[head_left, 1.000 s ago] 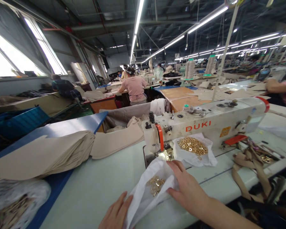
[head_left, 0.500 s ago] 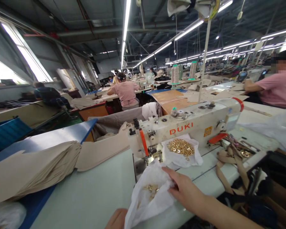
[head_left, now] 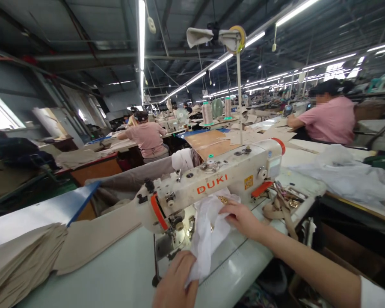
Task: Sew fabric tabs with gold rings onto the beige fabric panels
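A thin white plastic bag (head_left: 207, 237) hangs between my two hands in front of the sewing machine (head_left: 218, 175). My left hand (head_left: 179, 273) is closed on its lower end, near the table's front. At the bag's upper right edge, my right hand (head_left: 242, 217) pinches the plastic. Small gold metal rings (head_left: 223, 199) show just beyond my right fingers, on a second white sheet under the machine arm. The raised bag covers most of that pile. A glint of gold shows through the bag's side.
Stacked beige fabric pieces (head_left: 96, 239) lie left of the machine. Beige straps (head_left: 277, 209) and small tools sit at the right end of the table. Clear plastic (head_left: 346, 171) covers the surface farther right. Two people in pink work at other stations.
My hands have carried the white bag forward and lifted it toward the pile of gold rings, which it now mostly covers. The view has turned to the right.
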Tool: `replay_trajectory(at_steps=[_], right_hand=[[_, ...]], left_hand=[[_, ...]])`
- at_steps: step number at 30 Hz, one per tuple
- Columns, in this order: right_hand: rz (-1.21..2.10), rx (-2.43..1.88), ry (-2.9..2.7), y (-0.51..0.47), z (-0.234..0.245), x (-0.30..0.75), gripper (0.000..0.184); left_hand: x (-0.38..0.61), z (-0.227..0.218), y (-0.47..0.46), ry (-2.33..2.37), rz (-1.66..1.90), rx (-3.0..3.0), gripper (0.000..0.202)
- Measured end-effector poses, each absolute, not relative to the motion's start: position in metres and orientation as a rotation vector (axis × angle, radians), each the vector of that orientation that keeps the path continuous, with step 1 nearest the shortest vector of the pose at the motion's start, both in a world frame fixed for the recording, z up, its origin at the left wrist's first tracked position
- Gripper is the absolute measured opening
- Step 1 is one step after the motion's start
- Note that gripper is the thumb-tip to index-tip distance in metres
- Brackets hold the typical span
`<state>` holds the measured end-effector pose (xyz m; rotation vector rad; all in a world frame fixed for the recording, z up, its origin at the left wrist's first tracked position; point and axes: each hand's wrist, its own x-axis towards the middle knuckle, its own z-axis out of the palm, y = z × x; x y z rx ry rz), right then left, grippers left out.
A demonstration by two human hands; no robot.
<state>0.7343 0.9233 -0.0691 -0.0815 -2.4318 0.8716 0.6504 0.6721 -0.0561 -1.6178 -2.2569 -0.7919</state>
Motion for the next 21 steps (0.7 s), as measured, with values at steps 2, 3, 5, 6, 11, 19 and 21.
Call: replay_trajectory(at_steps=[2,3,5,6,11,19,21], right_hand=[[0.866,-0.153,-2.396,0.937,-0.070,0.726,0.030],[0.858,-0.193,-2.383,0.942,-0.071,0.722,0.029],[0.848,-0.277,-2.359,0.949,-0.072,0.715,0.028],[0.846,-0.318,-2.348,0.952,-0.073,0.712,0.026],[0.868,-0.447,-2.322,0.956,-0.077,0.699,0.020],[0.889,-0.408,-2.318,0.942,-0.059,0.727,0.043],[0.881,-0.380,-2.318,0.930,-0.050,0.741,0.054]], left_hand=[[0.654,-0.048,0.694,-2.241,-0.841,-1.580,0.018],[0.655,-0.044,0.704,-2.231,-0.868,-1.569,0.016],[0.658,-0.035,0.723,-2.203,-0.925,-1.559,0.012],[0.658,-0.031,0.732,-2.196,-0.954,-1.556,0.011],[0.655,-0.020,0.772,-2.388,-1.085,-1.446,0.011],[0.646,-0.022,0.808,-2.616,-1.910,-1.019,0.014],[0.645,-0.021,0.811,-2.587,-1.990,-0.994,0.015]])
